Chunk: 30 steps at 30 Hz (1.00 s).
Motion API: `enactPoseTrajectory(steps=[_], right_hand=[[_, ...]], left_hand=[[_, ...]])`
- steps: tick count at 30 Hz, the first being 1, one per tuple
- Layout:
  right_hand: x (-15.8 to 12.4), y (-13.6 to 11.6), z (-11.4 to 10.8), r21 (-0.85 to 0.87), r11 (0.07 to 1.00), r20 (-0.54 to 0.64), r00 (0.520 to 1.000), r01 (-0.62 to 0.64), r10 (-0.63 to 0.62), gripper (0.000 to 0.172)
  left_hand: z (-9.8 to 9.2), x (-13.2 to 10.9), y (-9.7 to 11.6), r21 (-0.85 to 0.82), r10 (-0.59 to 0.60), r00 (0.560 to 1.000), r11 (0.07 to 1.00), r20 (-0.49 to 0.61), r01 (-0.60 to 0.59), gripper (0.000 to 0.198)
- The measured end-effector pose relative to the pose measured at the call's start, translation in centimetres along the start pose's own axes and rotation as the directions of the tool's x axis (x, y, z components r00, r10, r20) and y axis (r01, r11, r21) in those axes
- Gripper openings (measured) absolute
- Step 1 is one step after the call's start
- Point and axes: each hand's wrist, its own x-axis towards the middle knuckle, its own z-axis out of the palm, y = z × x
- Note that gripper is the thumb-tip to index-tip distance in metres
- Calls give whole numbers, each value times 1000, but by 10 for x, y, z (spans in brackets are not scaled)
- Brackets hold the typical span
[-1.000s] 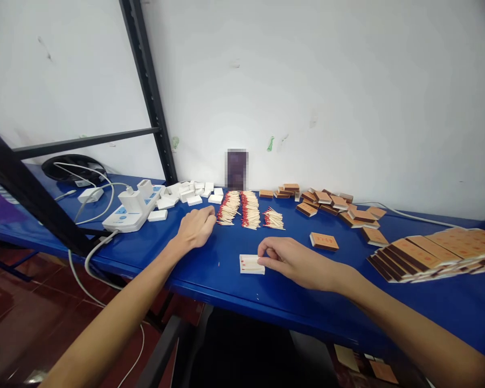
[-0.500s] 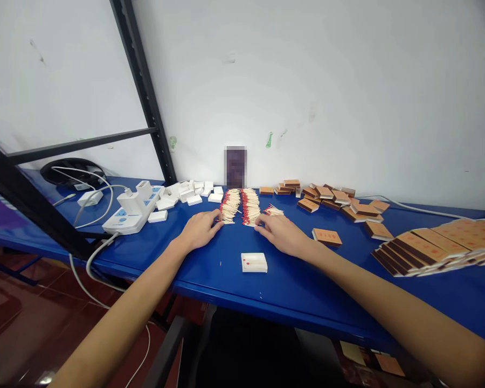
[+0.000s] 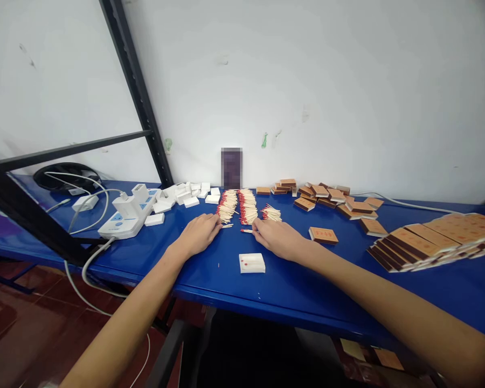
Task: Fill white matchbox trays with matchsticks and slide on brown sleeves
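Two long rows of red-headed matches, a left row (image 3: pixel 228 206) and a right row (image 3: pixel 248 206), lie on the blue table (image 3: pixel 210 275). A smaller match pile (image 3: pixel 272 213) is to their right. My left hand (image 3: pixel 200 234) is at the near end of the left row, fingers pinched at a match (image 3: pixel 227 226). My right hand (image 3: pixel 277 237) is closed on a match (image 3: pixel 246 230) whose red head points left, just below the right row. A white tray (image 3: pixel 252 263) with a few red match heads showing lies in front, between my forearms.
White trays (image 3: pixel 192 201) lie piled at the back left beside a power strip (image 3: pixel 123 223) with cables. Brown matchbox sleeves (image 3: pixel 323 235) are scattered at right, near a fanned stack (image 3: pixel 432 240). A black metal frame (image 3: pixel 135 81) rises at left.
Both hands have come slightly nearer, away from the rows. A match now shows at each hand's fingertips, apart from the rows. The whole view has shifted a little.
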Motion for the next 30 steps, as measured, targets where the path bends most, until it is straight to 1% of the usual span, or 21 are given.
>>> enactPoseTrajectory(steps=[5, 10, 13, 16, 19, 21, 24, 27, 30], right_hand=[[-6, -7, -7, -64, 998, 47, 999, -7, 10, 21], [-9, -2, -9, -41, 999, 75, 997, 23, -20, 16], [-8, 2, -9, -15, 1000, 75, 997, 28, -26, 13], [-8, 2, -6, -5, 1000, 67, 998, 22, -21, 13], [-7, 2, -3, -9, 1000, 50, 999, 10, -10, 17], [-8, 3, -2, -10, 1000, 35, 999, 6, -6, 19], [-10, 6, 1, -3, 1000, 12, 1000, 8, -7, 19], [-12, 10, 4, 16, 1000, -5, 1000, 18, -18, 18], [-14, 12, 6, 43, 999, -29, 999, 29, -28, 19]], left_hand=[[-4, -2, 4, 1, 16, 1000, 1000, 19, -16, 22], [-5, 0, 7, 18, 25, 998, 999, 54, -26, 20], [-4, 1, 8, 34, 38, 997, 999, 60, -40, 23], [-4, 1, 7, 42, 47, 997, 998, 58, -49, 23], [-7, -1, 9, -13, 68, 997, 998, 37, -67, 25], [-10, -3, 15, -105, 93, 996, 990, 12, -91, 25], [-18, -9, 32, -240, 136, 991, 962, -4, -133, 25], [-24, -17, 54, -315, 191, 981, 933, 27, -173, 23], [-28, -22, 69, -327, 241, 968, 922, 73, -205, 22]])
